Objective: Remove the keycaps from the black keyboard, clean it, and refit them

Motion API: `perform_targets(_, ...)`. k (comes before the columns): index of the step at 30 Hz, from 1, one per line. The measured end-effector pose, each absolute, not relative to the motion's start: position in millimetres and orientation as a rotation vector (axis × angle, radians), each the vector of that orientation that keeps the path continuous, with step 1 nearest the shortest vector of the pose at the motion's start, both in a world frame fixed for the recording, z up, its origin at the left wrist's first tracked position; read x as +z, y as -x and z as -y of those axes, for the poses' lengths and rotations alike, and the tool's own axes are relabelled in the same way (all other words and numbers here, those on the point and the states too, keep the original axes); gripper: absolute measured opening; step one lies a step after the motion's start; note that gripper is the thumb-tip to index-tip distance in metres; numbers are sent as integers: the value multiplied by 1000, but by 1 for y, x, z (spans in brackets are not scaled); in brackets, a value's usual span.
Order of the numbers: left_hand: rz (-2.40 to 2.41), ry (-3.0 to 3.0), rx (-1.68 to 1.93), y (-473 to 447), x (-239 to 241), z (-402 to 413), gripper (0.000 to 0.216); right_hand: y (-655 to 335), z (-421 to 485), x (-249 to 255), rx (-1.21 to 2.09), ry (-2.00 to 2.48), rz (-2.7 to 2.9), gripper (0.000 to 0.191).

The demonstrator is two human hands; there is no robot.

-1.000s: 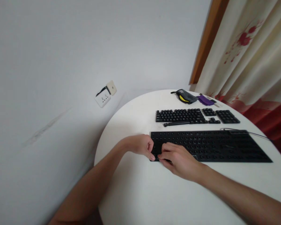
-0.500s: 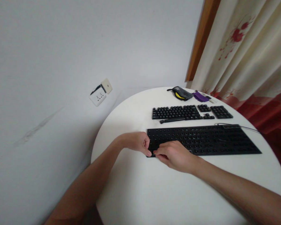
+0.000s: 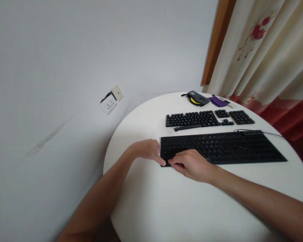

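Note:
A black keyboard base (image 3: 229, 143), without its keycaps, lies on the white round table (image 3: 146, 198). At its front left corner my left hand (image 3: 148, 150) has its fingers curled in, with the thumb stretched out and its tip on the corner. Just to the right, my right hand (image 3: 190, 163) is closed in a pinch over the front row; whatever its fingertips hold is hidden. Behind the base, removed black keycaps (image 3: 193, 119) are laid out in keyboard order. A long spacebar keycap (image 3: 190, 127) sits in front of them, with a single small keycap (image 3: 176, 129) at its left end.
Toward the back of the table are a dark pouch (image 3: 198, 98) with a yellow part and a purple cloth-like item (image 3: 217, 101). A cable (image 3: 272, 133) runs off the base to the right. The wall with a socket (image 3: 108, 104) is at left, a curtain (image 3: 272, 64) at right.
The view has shifted slightly. My left fingers have drawn back from the keyboard's edge, leaving the thumb extended on the corner. My right hand stays pinched at about the same spot.

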State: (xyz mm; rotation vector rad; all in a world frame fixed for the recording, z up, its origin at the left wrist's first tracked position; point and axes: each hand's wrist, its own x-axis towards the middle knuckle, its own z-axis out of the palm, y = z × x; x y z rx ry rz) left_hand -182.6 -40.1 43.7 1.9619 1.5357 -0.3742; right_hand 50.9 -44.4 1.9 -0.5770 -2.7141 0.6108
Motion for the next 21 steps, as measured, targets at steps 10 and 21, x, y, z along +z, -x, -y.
perform_targets(10,-1430,-1965,-208,187,45,41,41,-51,41,-1,671,584,2690,21)
perform_targets(21,-1467,-1963,-15,189,33,36,40,-51,40,0,752,557,2530,18)
